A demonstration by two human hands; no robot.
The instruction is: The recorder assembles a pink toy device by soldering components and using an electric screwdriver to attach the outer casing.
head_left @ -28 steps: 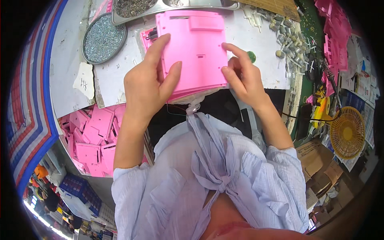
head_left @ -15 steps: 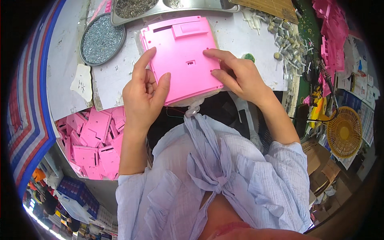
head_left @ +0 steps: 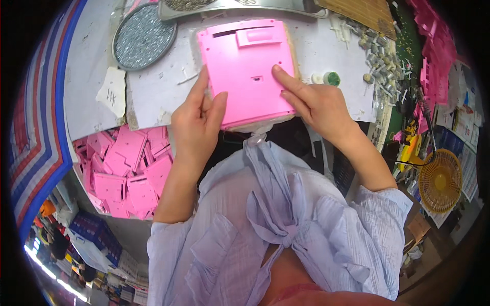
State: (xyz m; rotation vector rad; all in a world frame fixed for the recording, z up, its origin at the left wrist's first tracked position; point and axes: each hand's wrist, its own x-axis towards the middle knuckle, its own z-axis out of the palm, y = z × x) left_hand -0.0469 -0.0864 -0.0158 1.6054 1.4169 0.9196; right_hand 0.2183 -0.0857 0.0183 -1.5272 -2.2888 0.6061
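A pink plastic casing [head_left: 245, 97], roughly square, lies in front of me at the table's near edge. It has a long slot and a raised block at its far end, and a small cut-out in the middle. A pale, plastic-wrapped pad shows beneath it. My left hand [head_left: 196, 125] grips the left edge, thumb on the near-left face and index finger along the side. At the right edge, my right hand [head_left: 321, 109] holds on with its index finger and thumb on the top face. The other fingers of both hands are partly hidden.
A round dish of small screws [head_left: 144, 38] stands far left, beside a metal tray [head_left: 240, 6] of small parts. Metal parts with white stems [head_left: 375, 61] lie far right, near a green round lid [head_left: 332, 78]. Below left is a heap of pink panels [head_left: 127, 173].
The whole view has shifted, so the table and casing sit farther right in the picture. My left index finger has drawn in against the casing's side. The casing stays between both hands.
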